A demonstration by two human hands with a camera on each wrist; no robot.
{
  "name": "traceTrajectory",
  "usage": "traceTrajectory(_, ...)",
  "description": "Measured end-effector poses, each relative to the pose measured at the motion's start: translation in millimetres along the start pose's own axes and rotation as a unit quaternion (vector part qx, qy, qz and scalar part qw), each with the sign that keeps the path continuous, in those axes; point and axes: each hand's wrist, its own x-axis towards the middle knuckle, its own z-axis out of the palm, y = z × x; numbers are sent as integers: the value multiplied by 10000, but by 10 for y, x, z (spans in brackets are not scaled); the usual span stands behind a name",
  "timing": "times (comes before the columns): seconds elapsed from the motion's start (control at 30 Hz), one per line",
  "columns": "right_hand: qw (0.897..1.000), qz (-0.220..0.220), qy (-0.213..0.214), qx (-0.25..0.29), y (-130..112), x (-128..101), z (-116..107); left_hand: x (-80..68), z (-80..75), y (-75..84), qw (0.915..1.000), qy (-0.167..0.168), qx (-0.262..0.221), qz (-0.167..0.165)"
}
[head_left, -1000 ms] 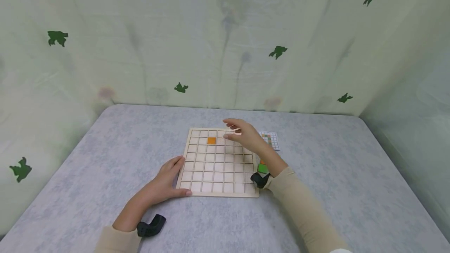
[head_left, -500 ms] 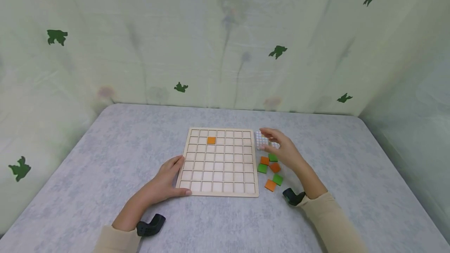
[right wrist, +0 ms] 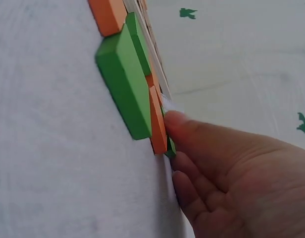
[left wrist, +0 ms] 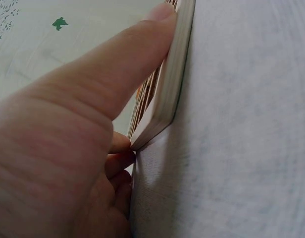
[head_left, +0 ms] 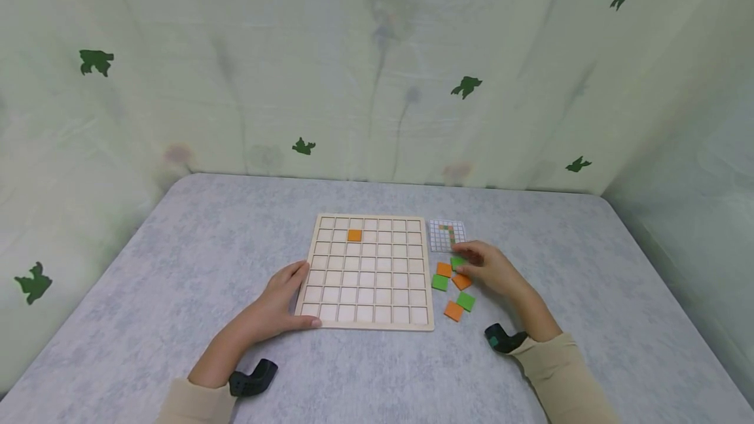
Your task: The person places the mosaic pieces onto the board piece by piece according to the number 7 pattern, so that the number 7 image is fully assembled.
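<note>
A wooden grid board (head_left: 369, 273) lies flat on the table, with one orange tile (head_left: 354, 235) in a cell near its top. My left hand (head_left: 273, 303) holds the board's near-left corner; in the left wrist view the thumb (left wrist: 127, 62) lies along the near edge while the fingers touch the left side. Right of the board, my right hand (head_left: 491, 270) is down at the tile pile, thumb and fingertips about the farthest green tile (head_left: 457, 263). In the right wrist view that green tile (right wrist: 171, 148) is mostly hidden behind an orange one (right wrist: 157, 121).
Loose orange (head_left: 453, 311) and green tiles (head_left: 439, 282) lie close to the board's right edge. Behind them is a small printed pattern card (head_left: 438, 234) showing a grid with coloured squares. A pale curtain (head_left: 377, 84) hangs beyond the table's far edge.
My right hand has drawn back from above the board, passed over the card, and come down to the farthest green tile. The left hand and the board stay put.
</note>
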Motion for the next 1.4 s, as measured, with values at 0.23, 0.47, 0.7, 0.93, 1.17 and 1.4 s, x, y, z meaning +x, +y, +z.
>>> traceTrajectory(0.23,9993,-7,84,-378,40,-4,-4,-6,-2,5,10000,12,22,-22)
traceTrajectory(0.47,9980,119,-23,-628,1,4,-28,-11,-6,-1,10000,13,64,-3)
traceTrajectory(0.7,9984,0,163,-540,-112,27,-55,-8,1,-15,10000,21,68,39)
traceTrajectory(0.93,9947,-805,493,-395,-434,185,-59,-1,6,-21,9999,39,79,69)
traceTrajectory(1.17,9899,-1267,630,90,-733,478,99,-4,6,-16,10000,25,36,34)
traceTrajectory(1.4,9879,-1276,784,398,-890,764,421,-6,3,-17,9999,34,-7,95)
